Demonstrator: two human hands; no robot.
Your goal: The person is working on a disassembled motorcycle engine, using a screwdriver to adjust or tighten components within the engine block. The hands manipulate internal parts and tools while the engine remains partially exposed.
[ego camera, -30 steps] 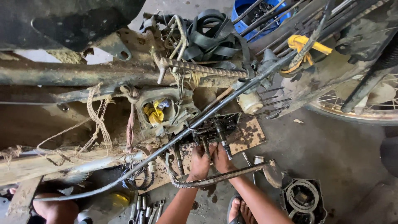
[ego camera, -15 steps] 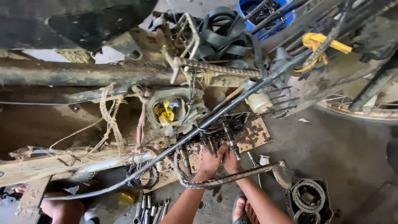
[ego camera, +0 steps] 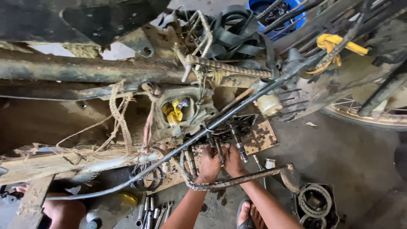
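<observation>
I look down past a rusty, muddy motorcycle frame point(ego camera: 101, 70) at an opened engine point(ego camera: 231, 127) near the floor. My left hand point(ego camera: 210, 163) and my right hand point(ego camera: 234, 160) are side by side, both closed on greasy gear shafts point(ego camera: 238, 144) that stick out of the engine. The fingers are partly hidden by a dark cable point(ego camera: 178, 150) that crosses in front. A yellow rag point(ego camera: 173, 111) is stuffed into an engine opening above the hands. A bent ribbed steel bar point(ego camera: 237, 180) runs across my forearms.
A cardboard sheet point(ego camera: 263, 138) lies under the engine. Several wrenches point(ego camera: 152, 212) lie on the concrete floor at the bottom left. A round clutch housing point(ego camera: 316, 203) sits at the bottom right, a spoked wheel point(ego camera: 373, 114) at the right. Frayed rope point(ego camera: 121, 116) hangs from the frame.
The view has shifted a little, so the frame and engine sit lower and further right. Both hands stay together on the gear shafts with only slight movement.
</observation>
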